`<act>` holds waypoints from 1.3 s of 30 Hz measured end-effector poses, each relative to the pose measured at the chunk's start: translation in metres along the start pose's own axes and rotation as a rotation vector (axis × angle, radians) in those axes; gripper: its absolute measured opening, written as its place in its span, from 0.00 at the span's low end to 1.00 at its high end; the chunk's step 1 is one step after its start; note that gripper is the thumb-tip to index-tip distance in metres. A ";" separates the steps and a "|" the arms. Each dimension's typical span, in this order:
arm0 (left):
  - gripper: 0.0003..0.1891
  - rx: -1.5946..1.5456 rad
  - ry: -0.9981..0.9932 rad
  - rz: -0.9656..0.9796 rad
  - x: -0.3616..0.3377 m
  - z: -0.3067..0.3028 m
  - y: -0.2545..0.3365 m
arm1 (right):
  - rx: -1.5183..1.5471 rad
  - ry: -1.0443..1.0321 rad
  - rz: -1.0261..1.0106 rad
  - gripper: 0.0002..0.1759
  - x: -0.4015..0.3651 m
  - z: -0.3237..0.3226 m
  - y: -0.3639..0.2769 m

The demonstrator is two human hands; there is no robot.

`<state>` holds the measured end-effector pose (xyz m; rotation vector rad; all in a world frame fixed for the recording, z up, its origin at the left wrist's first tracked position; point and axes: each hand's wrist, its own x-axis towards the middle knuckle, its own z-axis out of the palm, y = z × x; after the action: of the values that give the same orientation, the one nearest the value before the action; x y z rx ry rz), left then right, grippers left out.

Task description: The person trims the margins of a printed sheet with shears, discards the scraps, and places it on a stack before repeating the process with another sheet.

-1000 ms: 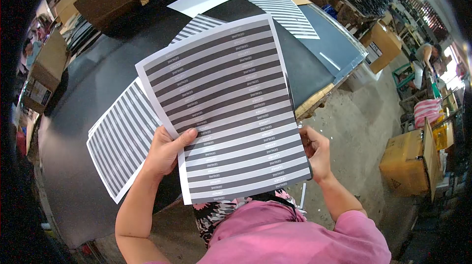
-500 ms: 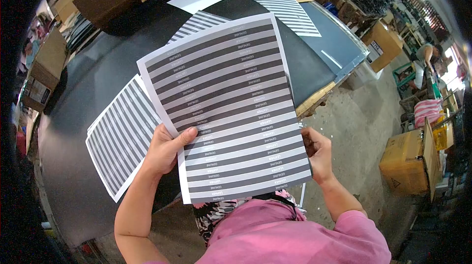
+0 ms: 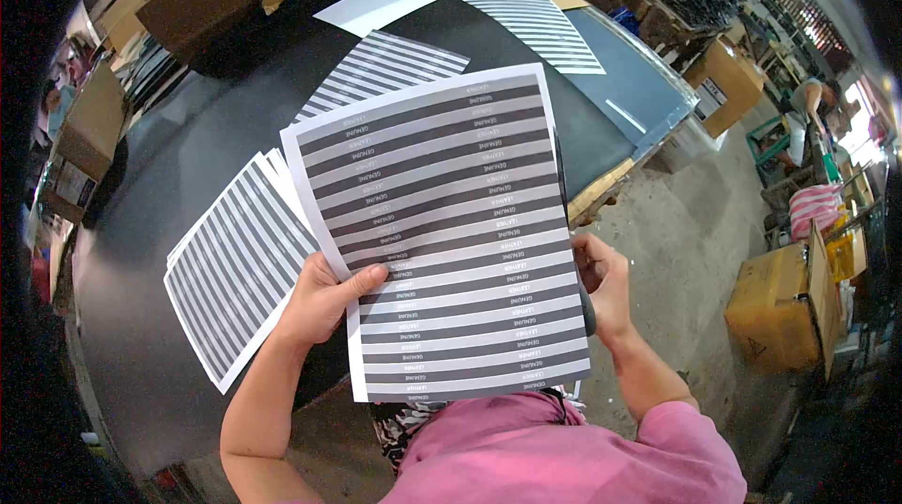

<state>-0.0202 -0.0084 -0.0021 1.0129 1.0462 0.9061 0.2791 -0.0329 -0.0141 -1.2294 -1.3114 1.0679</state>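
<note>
A large paper sheet printed with grey and white stripes and small white words is held up in front of me. My left hand grips its left edge, thumb on the printed face. At the sheet's right edge my right hand holds it, fingers partly behind the paper. Under the sheet lies a stack of similar striped sheets on the black table, just left of my left hand.
More striped sheets and a blank white sheet lie farther back on the table. Cardboard boxes stand on the concrete floor to the right. Another person bends over at the far right.
The held sheet has come down and closer to me, rotating slightly clockwise. Both hands kept their grip and dropped a little with it.
</note>
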 end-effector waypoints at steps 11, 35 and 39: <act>0.18 -0.042 0.000 0.070 0.001 -0.001 -0.001 | 0.017 -0.011 -0.049 0.19 0.015 0.004 -0.001; 0.17 -0.020 0.032 0.032 0.001 -0.001 -0.001 | 0.012 0.029 -0.055 0.18 0.012 0.004 0.006; 0.18 -0.030 0.017 0.030 0.002 -0.002 -0.004 | -0.072 0.053 -0.048 0.18 0.011 0.003 0.009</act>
<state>-0.0208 -0.0074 -0.0061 0.9997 1.0312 0.9539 0.2771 -0.0213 -0.0220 -1.2650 -1.3420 0.9552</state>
